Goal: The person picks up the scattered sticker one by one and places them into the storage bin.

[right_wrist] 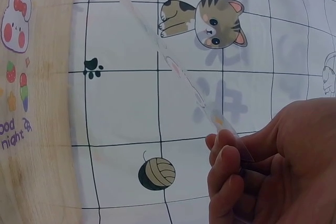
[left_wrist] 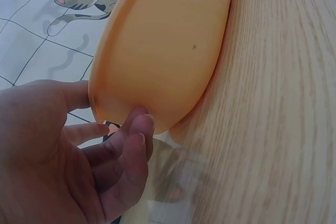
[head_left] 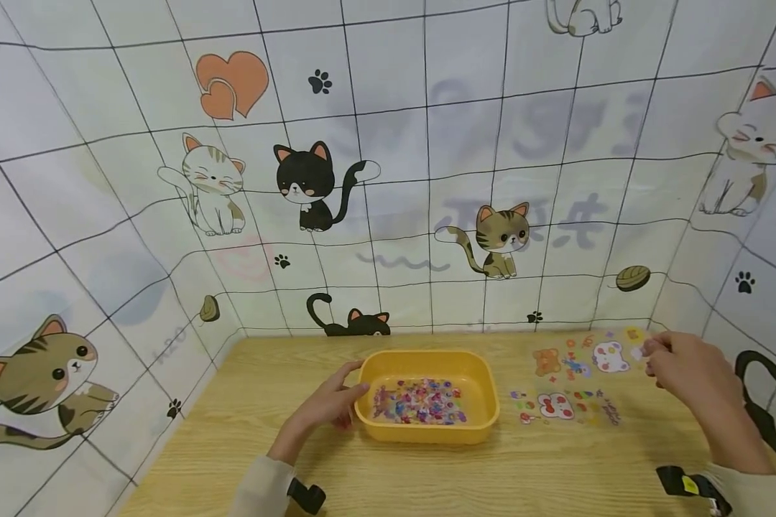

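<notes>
A yellow plastic tub stands on the table, with many small pink, purple and red pieces across its bottom. My left hand grips the tub's left end. Its thumb lies over the rim while bent fingers rest by the outer wall. On the right, my right hand pinches the right edge of a clear sticker sheet printed with a brown bear and a white animal face. The right wrist view shows this sheet nearly edge-on, raised off the table.
A second clear sticker sheet, with a white bunny face and small coloured pictures, lies right of the tub. The wooden table meets a wall covering printed with cats and grid lines at the back and sides.
</notes>
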The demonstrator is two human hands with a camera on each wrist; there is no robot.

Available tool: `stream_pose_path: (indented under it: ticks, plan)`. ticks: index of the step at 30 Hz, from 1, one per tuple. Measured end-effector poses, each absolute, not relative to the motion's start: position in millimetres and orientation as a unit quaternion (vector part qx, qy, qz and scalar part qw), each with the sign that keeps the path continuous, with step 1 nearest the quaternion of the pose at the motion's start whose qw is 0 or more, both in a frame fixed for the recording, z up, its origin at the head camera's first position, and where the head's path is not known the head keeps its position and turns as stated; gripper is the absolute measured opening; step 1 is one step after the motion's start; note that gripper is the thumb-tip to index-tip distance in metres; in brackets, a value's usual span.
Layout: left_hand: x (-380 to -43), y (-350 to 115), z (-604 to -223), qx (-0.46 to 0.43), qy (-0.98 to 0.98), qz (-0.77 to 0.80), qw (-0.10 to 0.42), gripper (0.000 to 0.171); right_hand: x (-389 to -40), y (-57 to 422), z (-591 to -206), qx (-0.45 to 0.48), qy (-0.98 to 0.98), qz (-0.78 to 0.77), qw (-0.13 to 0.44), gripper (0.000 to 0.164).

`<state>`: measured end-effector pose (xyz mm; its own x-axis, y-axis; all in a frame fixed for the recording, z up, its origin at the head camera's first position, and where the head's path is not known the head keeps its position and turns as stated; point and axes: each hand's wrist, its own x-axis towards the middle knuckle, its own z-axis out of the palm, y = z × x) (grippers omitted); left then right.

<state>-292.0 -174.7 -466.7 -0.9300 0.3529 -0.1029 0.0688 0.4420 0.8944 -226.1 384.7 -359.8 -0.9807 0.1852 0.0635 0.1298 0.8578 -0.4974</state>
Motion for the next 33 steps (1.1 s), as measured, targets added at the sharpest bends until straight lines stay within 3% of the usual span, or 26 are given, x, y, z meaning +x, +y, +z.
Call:
stream_pose_path:
  ticks: [19,33]
  plan:
    - [-290,-173,-465,0.123,0.841,0.509,0.136,0.063,-223,377,-355,-0.106,-0.952,0.264,0.114,0.045]
    - [-293,-173,-465,0.121,0.848,0.497,0.139,0.065,-216,371,-350,-0.079,-0.950,0.268,0.141,0.051]
